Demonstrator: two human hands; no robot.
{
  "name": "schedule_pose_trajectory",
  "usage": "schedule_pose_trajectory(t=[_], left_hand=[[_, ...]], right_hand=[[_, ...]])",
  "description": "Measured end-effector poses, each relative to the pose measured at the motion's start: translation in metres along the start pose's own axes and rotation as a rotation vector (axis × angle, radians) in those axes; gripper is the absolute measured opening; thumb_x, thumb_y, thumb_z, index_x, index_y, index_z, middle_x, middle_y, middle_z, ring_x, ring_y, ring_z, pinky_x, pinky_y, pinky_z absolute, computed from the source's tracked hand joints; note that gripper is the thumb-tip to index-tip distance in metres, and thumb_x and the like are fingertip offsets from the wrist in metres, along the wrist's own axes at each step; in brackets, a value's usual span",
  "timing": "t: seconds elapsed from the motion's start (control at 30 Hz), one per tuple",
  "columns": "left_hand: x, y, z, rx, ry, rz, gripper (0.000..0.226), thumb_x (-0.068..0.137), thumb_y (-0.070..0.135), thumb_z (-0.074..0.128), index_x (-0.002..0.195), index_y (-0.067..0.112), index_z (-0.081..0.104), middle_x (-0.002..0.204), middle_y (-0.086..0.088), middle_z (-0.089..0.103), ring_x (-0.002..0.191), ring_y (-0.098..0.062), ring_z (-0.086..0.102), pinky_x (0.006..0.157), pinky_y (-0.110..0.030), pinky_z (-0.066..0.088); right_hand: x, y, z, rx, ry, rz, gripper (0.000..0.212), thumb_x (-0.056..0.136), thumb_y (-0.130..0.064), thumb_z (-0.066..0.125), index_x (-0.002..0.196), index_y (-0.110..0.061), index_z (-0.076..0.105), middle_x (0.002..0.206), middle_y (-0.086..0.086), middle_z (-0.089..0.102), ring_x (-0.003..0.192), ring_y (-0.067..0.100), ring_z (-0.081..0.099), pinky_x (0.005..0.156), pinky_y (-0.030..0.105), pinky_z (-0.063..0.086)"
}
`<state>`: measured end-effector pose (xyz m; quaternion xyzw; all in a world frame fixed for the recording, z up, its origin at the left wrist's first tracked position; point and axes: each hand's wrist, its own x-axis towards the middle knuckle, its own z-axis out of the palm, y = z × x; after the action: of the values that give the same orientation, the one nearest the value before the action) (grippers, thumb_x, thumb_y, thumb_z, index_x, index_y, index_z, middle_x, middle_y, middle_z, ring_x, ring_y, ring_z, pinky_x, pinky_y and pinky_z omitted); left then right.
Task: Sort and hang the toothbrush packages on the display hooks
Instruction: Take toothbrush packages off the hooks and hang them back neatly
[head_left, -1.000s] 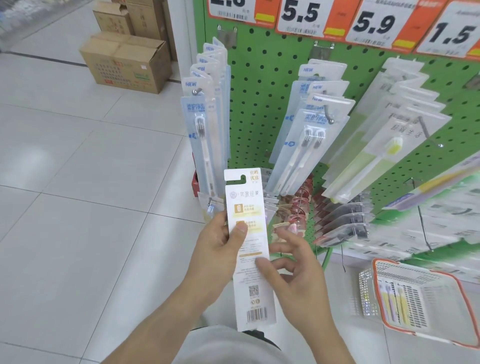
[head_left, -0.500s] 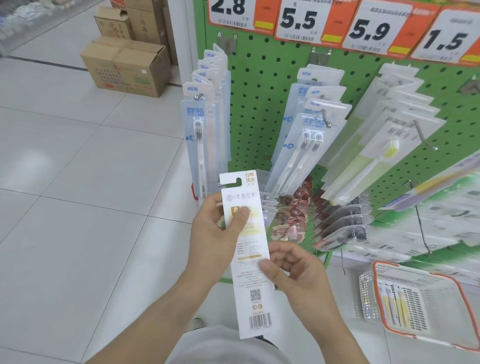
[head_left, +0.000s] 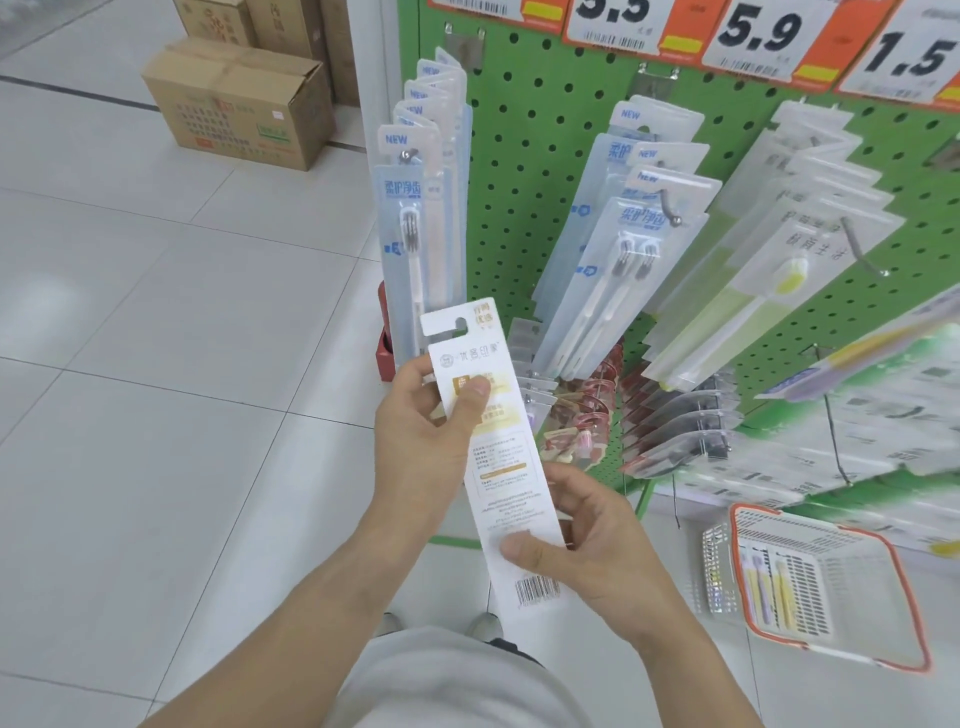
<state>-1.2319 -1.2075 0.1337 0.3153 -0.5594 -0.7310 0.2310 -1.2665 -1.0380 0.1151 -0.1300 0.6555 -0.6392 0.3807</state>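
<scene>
While held out before the pegboard: one long, flat white card package (head_left: 493, 447), back side up, printed with small text, a gold band and a barcode at the bottom, a hang slot cut in its top tab.
Left hand (head_left: 431, 431): gripping the package's upper part, thumb pressed on the printed face, fingers curled behind.
Right hand (head_left: 587, 545): pinching the lower part, thumb on the face just above the barcode, fingers curled behind the card.
Package position: tilted slightly, top toward the display, on no hook, below and in front of the left row.
Pegboard (head_left: 524, 171): green perforated metal, round holes in a regular grid.
Left row (head_left: 410, 223): glossy clear blister packs with pale blue "NEW" cards, roughly six on one hook, front one showing a single white brush.
Middle row (head_left: 628, 244): about four similar blue packs, front one holding two brushes.
Right row (head_left: 769, 270): frosted translucent packs, five or so, with a yellow-green brush in front.
Price tags (head_left: 763, 36): three legible, white and orange cards.
Basket (head_left: 826, 582): one, red-rimmed white mesh plastic, on the floor, holding toothbrush packs.
Cardboard boxes (head_left: 239, 104): brown corrugated, at least three, on glossy white floor tiles (head_left: 156, 312).
</scene>
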Motion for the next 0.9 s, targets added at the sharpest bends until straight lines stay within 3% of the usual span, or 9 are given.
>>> schedule_pose_trajectory(t=[0.13,0.33,0.5,0.6,0.7,0.8,0.9], left_hand=[[-0.003,-0.002,-0.001,0.029,-0.053,0.007,0.034,0.087,0.01,0.077,0.114,0.018,0.059,0.103,0.004,0.077,0.084,-0.015,0.076,0.067,-0.026,0.06],[-0.01,-0.01,-0.003,0.073,-0.145,0.037,0.054,0.081,-0.001,0.079,0.123,0.022,0.056,0.114,0.006,0.074,0.085,-0.017,0.076,0.067,-0.03,0.061],[-0.01,-0.013,-0.007,0.041,-0.148,0.02,0.049,0.086,0.003,0.075,0.127,0.019,0.054,0.113,0.003,0.074,0.091,-0.021,0.075,0.072,-0.035,0.063],[-0.01,-0.018,-0.008,0.128,-0.268,-0.02,0.061,0.089,0.007,0.075,0.138,0.027,0.045,0.117,0.004,0.074,0.105,-0.021,0.072,0.084,-0.042,0.061],[-0.012,-0.023,-0.01,0.176,-0.277,-0.017,0.067,0.089,0.005,0.074,0.139,0.036,0.043,0.117,0.005,0.074,0.102,-0.018,0.073,0.085,-0.047,0.06],[-0.011,-0.025,-0.013,0.16,-0.237,-0.02,0.066,0.089,-0.001,0.072,0.131,0.042,0.046,0.112,0.009,0.075,0.095,-0.012,0.074,0.082,-0.039,0.061],[-0.013,-0.027,-0.013,0.145,-0.247,-0.038,0.067,0.089,-0.005,0.069,0.123,0.048,0.045,0.105,0.016,0.076,0.092,-0.008,0.074,0.074,-0.026,0.06]], right_hand=[[-0.005,0.002,0.0,0.018,0.025,0.027,0.044,0.075,0.004,0.082,0.116,-0.006,0.069,0.105,0.015,0.077,0.09,0.032,0.075,0.076,0.039,0.059],[-0.011,0.007,0.001,0.093,0.004,-0.012,0.034,0.078,0.0,0.077,0.108,-0.015,0.077,0.107,0.016,0.076,0.092,0.024,0.075,0.077,0.029,0.058],[-0.011,0.004,-0.004,0.082,-0.016,-0.035,0.031,0.082,-0.001,0.074,0.112,-0.009,0.075,0.11,0.017,0.076,0.093,0.026,0.075,0.078,0.03,0.058],[-0.01,0.005,-0.003,0.085,0.002,-0.04,0.03,0.083,-0.001,0.073,0.112,-0.009,0.075,0.11,0.016,0.076,0.092,0.026,0.075,0.077,0.03,0.058],[-0.011,0.006,-0.005,0.06,-0.061,-0.018,0.04,0.083,0.002,0.076,0.121,-0.011,0.07,0.115,0.015,0.074,0.094,0.028,0.074,0.079,0.035,0.059],[-0.012,0.007,-0.01,-0.027,-0.203,0.052,0.062,0.084,0.007,0.076,0.138,-0.016,0.058,0.12,0.014,0.073,0.099,0.031,0.073,0.082,0.041,0.059],[-0.012,0.006,-0.014,-0.062,-0.246,0.085,0.066,0.085,0.009,0.074,0.142,-0.017,0.053,0.118,0.016,0.073,0.099,0.03,0.072,0.081,0.039,0.059]])
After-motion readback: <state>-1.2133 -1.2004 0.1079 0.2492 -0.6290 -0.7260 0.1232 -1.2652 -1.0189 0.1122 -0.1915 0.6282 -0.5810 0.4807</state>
